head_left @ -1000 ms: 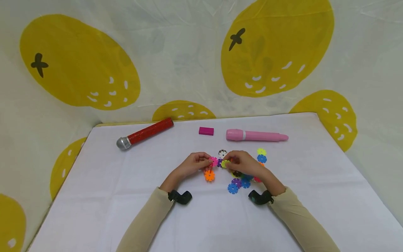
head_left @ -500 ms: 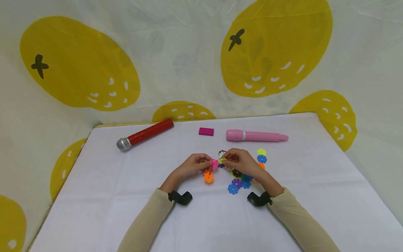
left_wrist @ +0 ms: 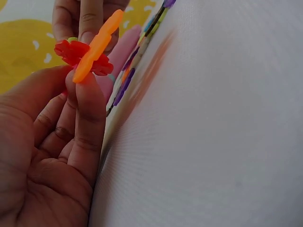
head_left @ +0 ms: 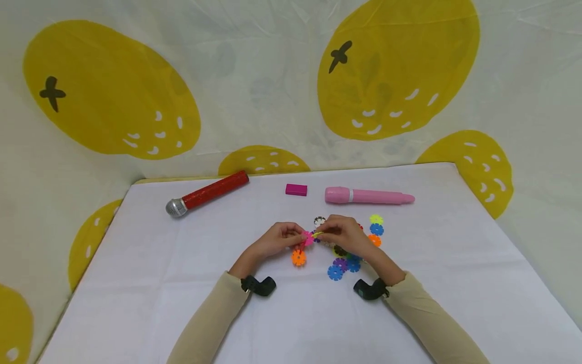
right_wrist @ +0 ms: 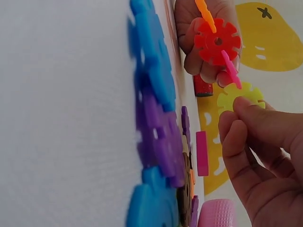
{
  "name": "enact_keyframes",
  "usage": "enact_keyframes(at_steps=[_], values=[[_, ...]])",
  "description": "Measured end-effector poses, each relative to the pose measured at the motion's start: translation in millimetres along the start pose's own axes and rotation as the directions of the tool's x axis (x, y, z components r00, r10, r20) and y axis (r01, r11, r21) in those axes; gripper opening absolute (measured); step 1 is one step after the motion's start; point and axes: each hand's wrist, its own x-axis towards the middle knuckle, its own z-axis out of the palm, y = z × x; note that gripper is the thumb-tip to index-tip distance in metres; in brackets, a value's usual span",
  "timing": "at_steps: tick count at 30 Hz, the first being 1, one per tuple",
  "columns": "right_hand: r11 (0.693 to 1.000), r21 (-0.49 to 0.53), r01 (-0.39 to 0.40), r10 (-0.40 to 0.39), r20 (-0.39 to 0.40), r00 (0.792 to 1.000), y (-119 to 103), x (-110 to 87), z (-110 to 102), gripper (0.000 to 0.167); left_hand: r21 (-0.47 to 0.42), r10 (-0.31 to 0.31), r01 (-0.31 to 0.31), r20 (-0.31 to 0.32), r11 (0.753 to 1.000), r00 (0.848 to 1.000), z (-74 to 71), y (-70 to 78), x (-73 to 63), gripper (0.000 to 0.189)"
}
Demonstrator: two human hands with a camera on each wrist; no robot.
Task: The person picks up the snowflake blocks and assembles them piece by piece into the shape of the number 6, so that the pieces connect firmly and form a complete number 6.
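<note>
My left hand [head_left: 279,238] pinches a small chain of notched interlocking discs between thumb and fingertips. An orange disc [head_left: 298,258] slots crosswise into a red disc [right_wrist: 218,41], and a pink disc [right_wrist: 231,69] joins the red one's other side. Facing it, my right hand [head_left: 345,236] pinches a yellow disc [right_wrist: 234,92] by its edge. The yellow rim meets the pink disc at an angle; whether their notches are engaged I cannot tell. More loose discs lie beneath and beside the right hand, which partly hides them.
Blue discs [head_left: 335,273] and a purple disc [head_left: 339,264] lie nearest the front of the pile. Behind the hands are a red microphone [head_left: 213,192], a magenta block [head_left: 296,190] and a pink microphone-shaped object [head_left: 370,195] on the white-covered table [head_left: 136,283].
My right hand has moved left, turning the yellow disc from flat-on to edge-on and bringing it against the pink disc. In the left hand, the orange disc has swung slightly left and down.
</note>
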Motion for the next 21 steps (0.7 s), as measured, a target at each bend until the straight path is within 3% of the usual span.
enact_keyframes(at_steps=[16, 21], values=[[0.999, -0.043, 0.007, -0.005, 0.057, 0.998, -6.0, 0.5, 2.1, 0.010, 0.024, 0.031, -0.032, 0.034, 0.999, 0.999, -0.2, -2.2, 0.6, 0.018], [0.999, -0.050, 0.006, -0.005, 0.029, 1.000, -7.1, 0.3, 2.1, 0.010, 0.015, 0.020, -0.020, 0.018, 1.000, 1.000, 0.4, -1.7, 0.1, 0.021]])
